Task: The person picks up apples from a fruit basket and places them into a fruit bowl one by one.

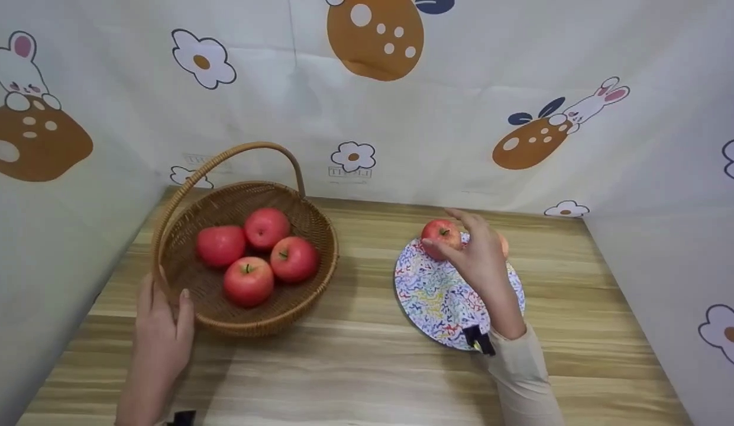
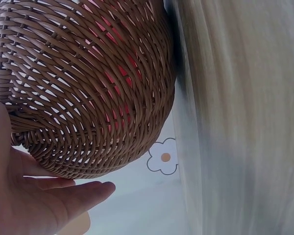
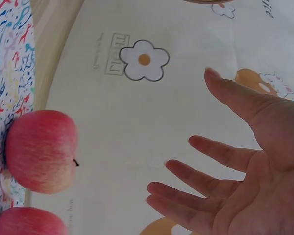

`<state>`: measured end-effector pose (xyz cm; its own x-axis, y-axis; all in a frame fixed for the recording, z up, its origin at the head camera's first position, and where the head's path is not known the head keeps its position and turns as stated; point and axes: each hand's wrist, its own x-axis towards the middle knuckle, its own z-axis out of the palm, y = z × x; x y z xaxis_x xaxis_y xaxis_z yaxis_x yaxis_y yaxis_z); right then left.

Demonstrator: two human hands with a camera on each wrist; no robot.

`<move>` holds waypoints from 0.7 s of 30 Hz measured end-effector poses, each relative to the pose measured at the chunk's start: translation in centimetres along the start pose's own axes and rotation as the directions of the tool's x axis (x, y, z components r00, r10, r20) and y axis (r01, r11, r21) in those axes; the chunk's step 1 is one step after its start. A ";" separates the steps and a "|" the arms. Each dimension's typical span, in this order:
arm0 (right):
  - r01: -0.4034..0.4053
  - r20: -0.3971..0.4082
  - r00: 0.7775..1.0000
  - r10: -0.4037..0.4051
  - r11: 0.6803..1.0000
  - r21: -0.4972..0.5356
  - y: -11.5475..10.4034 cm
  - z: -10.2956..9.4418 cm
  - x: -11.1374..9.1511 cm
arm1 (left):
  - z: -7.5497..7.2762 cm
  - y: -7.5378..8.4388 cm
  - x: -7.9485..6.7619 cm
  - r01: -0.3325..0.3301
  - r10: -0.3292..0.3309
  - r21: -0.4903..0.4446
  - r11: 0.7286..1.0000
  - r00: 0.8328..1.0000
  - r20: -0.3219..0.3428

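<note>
My left hand (image 1: 162,331) holds the left edge of a wicker basket (image 1: 266,322) near the foot of its handle, its thumb by the rim. In the left wrist view, the left hand (image 2: 34,196) lies against the basket's woven side (image 2: 88,98). Several red apples (image 1: 248,281) sit inside the basket. Above a round, colourfully patterned plate (image 1: 426,296), my right hand (image 1: 482,260) is spread near a red apple (image 1: 440,231). The right wrist view shows the right hand (image 3: 225,181) apart from that apple (image 3: 41,152). Another apple (image 1: 504,244) is mostly hidden behind the hand.
Basket and plate stand on a wood-grain table (image 1: 355,367), the basket left and the plate right. A pale printed cloth (image 1: 437,118) with rabbits and flowers hangs along the back and both sides. The basket's tall arched handle (image 1: 248,146) rises above the apples.
</note>
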<state>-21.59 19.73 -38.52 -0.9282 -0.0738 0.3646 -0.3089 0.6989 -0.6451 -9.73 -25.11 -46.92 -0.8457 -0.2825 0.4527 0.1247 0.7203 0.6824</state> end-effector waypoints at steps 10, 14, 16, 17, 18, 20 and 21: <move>0.031 0.022 0.999 -0.032 0.998 0.055 -1.9 0.8 -0.9 | -0.1 -0.1 0.1 -0.003 0.003 -0.006 1.000 1.000 0.003; 0.030 0.035 0.999 -0.031 0.998 0.052 -2.6 1.3 -1.1 | -0.2 -0.1 0.2 0.000 0.000 -0.029 1.000 1.000 0.003; 0.042 0.040 0.998 -0.044 0.998 0.055 -2.9 1.6 -1.2 | -0.3 0.0 0.2 0.014 -0.014 -0.031 0.999 1.000 0.012; 0.048 0.043 0.998 -0.050 0.997 0.056 -3.0 1.7 -1.2 | -0.3 0.0 0.3 0.024 -0.023 -0.028 0.999 0.999 0.022; 0.057 0.042 0.997 -0.059 0.997 0.057 -3.1 1.9 -1.3 | -0.4 0.0 0.3 0.037 -0.036 -0.025 0.999 0.999 0.032; 0.074 0.041 0.996 -0.077 0.996 0.059 -3.4 2.2 -1.3 | -0.5 0.0 0.3 0.062 -0.061 -0.019 0.998 0.997 0.056; 0.085 0.040 0.995 -0.088 0.995 0.056 -3.5 2.4 -1.3 | -0.5 0.0 0.3 0.065 -0.063 -0.026 0.998 0.996 0.062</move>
<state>-19.79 15.63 -38.31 -0.9052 -0.1630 0.3926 -0.3980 0.6494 -0.6480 -9.74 -25.52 -46.45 -0.8824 -0.2877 0.3722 0.0829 0.6838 0.7249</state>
